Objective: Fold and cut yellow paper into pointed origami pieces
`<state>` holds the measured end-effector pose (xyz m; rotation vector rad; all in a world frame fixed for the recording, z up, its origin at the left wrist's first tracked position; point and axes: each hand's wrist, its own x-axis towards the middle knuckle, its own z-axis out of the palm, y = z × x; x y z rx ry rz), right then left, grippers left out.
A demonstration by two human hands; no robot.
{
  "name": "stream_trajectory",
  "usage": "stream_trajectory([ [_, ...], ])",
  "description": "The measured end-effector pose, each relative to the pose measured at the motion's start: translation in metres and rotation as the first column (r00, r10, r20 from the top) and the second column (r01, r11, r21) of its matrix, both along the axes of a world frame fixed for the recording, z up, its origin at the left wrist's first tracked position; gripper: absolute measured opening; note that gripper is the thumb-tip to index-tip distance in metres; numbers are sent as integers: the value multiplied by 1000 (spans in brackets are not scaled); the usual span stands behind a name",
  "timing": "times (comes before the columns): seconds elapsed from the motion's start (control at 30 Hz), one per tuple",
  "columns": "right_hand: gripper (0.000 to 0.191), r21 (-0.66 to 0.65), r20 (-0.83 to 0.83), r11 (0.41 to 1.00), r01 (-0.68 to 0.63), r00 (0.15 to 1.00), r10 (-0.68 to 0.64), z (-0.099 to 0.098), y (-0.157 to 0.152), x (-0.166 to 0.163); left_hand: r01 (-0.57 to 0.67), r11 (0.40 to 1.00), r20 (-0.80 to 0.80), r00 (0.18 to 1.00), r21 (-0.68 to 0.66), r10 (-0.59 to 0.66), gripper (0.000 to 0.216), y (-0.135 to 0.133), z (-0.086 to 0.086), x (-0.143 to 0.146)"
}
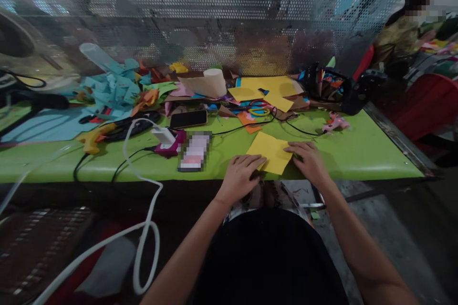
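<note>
A creased sheet of yellow paper (272,150) lies at the front edge of the green table, its far part raised slightly. My left hand (241,176) holds its near left edge, fingers on top and thumb lower down. On the opposite side, my right hand (309,162) grips the right edge between thumb and fingers. Behind the sheet sit scissors (258,112) with yellow handles and an orange paper scrap (249,122). More yellow paper (268,88) is piled farther back.
A lit phone (195,151) lies left of the paper, a dark phone (188,119) behind it. A purple power strip (171,145) holds a white plug. A yellow glue gun (96,138), blue paper pieces (114,88) and a white hose (148,214) are farther left. A pink figure (336,123) stands right.
</note>
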<state>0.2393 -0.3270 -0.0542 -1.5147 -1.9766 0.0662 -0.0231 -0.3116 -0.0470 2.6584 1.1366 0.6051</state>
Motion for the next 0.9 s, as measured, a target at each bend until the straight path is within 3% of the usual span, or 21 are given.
stream_trajectory([
  [0.23, 24, -56, 27, 997, -50, 998, 51, 1, 7, 6, -83, 995, 117, 989, -51, 89, 43, 10, -2, -12],
  [0.43, 17, -90, -18, 994, -61, 998, 60, -1, 13, 4, -111, 982, 215, 966, -150, 142, 14, 20, 0, -9],
  [0.53, 16, -98, -70, 994, -49, 997, 43, -2, 17, 2, -226, 960, 164, 953, -168, 253, 17, 24, 3, -2],
  [0.63, 20, -104, -80, 994, -15, 997, 7, -3, 20, -1, -390, 898, 110, 902, -203, 417, 22, 28, 5, 5],
  [0.7, 22, -105, -79, 994, 16, 997, -24, -3, 21, -4, -453, 871, 75, 878, -191, 473, 32, 30, 6, 8],
  [0.9, 24, -114, -147, 984, 140, 977, -156, -2, 15, -16, -444, 896, -23, 896, -2, 443, 32, 36, 6, 11],
])
